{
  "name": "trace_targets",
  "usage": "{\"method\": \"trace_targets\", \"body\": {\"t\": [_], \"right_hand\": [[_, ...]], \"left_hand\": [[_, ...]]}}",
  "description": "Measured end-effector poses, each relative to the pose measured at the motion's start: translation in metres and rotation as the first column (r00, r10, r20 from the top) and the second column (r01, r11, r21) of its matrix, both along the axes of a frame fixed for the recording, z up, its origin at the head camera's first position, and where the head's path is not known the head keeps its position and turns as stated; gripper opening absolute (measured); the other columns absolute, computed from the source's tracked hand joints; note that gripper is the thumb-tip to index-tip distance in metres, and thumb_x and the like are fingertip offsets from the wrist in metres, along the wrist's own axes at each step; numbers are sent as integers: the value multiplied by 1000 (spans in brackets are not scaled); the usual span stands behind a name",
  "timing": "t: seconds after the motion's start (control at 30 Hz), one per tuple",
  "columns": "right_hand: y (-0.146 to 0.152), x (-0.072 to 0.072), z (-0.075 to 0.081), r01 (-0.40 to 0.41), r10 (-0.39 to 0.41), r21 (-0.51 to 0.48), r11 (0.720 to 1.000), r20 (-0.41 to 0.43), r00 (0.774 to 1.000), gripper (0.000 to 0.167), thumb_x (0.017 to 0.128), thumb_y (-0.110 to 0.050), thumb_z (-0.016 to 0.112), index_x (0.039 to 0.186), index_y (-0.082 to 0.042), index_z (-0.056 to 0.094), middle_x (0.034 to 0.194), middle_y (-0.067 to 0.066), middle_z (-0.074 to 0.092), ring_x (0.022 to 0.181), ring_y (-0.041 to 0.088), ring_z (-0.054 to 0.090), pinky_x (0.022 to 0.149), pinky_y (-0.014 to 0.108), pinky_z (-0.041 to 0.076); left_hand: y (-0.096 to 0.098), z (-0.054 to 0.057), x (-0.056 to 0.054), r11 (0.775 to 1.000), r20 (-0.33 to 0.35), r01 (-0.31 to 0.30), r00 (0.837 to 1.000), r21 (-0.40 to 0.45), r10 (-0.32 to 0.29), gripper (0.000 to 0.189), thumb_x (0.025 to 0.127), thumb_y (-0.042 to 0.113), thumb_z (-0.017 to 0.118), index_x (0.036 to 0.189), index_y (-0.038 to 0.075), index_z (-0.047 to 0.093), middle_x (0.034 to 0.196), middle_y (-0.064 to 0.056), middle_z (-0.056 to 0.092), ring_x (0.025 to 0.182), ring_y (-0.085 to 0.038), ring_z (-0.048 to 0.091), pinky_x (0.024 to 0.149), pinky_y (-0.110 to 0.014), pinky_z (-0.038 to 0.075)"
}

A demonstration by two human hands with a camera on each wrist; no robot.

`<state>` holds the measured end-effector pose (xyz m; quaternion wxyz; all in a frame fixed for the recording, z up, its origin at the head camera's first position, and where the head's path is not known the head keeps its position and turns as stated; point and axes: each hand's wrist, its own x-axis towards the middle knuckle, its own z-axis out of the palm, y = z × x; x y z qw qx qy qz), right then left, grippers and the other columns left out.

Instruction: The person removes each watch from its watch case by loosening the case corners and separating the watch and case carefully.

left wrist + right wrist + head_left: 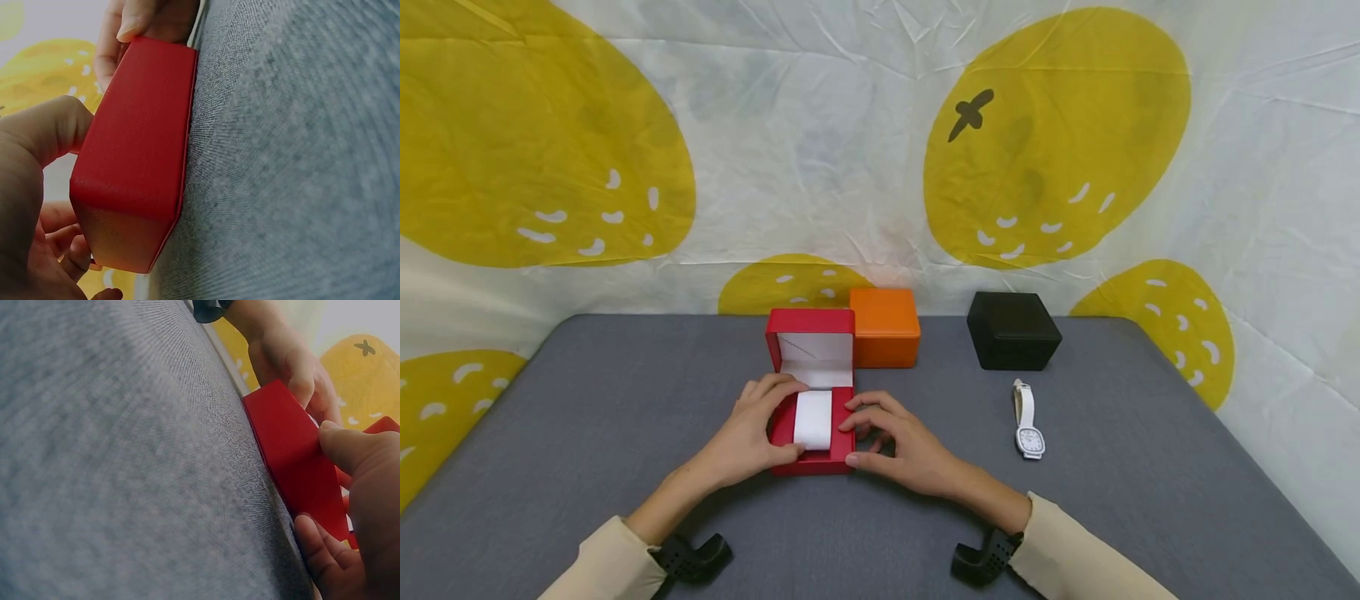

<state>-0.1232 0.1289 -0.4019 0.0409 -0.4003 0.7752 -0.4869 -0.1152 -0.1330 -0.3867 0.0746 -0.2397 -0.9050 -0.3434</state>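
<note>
Apparently, right hand point(906, 446) grips red box point(811, 468) at 4 o'clock, bracing it while left hand point(758, 423) pinches cushion point(813, 422).

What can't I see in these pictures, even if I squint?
- Time on the white watch: too small, head view.
- Insides of the orange box and black box: hidden by closed outsides, head view.
- Red box floor under the white cushion: hidden by cushion, head view.
- Rest of the right sleeve: cut off by bottom edge, head view.
</note>
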Motion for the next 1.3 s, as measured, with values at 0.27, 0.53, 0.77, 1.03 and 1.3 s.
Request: {"method": "trace_targets", "body": {"t": [0.27,0.53,0.77,1.03,1.3], "right_hand": [[-1,1,0,1,-1,2,1000,8,1000,31,88,-25,70,116,-17,61,134,1,42,97,21,56,74,27,54],[-1,-1,0,9,-9,8,1000,8,1000,31,88,-27,70,116,-19,61,134,0,42,98,19,56,74,27,54],[0,0,0,9,-9,8,1000,15,1000,31,88,-27,71,116,-19,61,134,-1,42,98,20,56,74,27,54],[-1,0,-1,8,-8,6,1000,17,1000,31,88,-28,70,116,-19,61,134,-1,42,98,20,56,75,27,54],[-1,0,0,9,-10,8,1000,26,1000,31,88,-27,70,116,-19,61,134,-1,42,98,20,56,75,26,54]], "left_hand": [[1,1,2,999,37,-28,999,16,27,65,68,20,80,128,10,56,123,-7,43,113,-25,37,83,-46,45],[1,3,3,999,50,-36,998,21,35,68,67,18,80,130,6,56,124,-10,42,115,-27,37,83,-46,47],[1,3,4,998,105,-33,994,57,27,72,68,19,82,131,4,52,127,-13,41,118,-30,34,85,-49,48],[-5,4,2,993,126,-38,992,116,24,61,75,23,80,128,3,57,126,-11,44,116,-30,41,85,-46,51],[-7,3,2,993,119,-21,993,117,7,59,76,24,81,127,5,60,126,-10,46,115,-28,43,88,-48,49]]}}
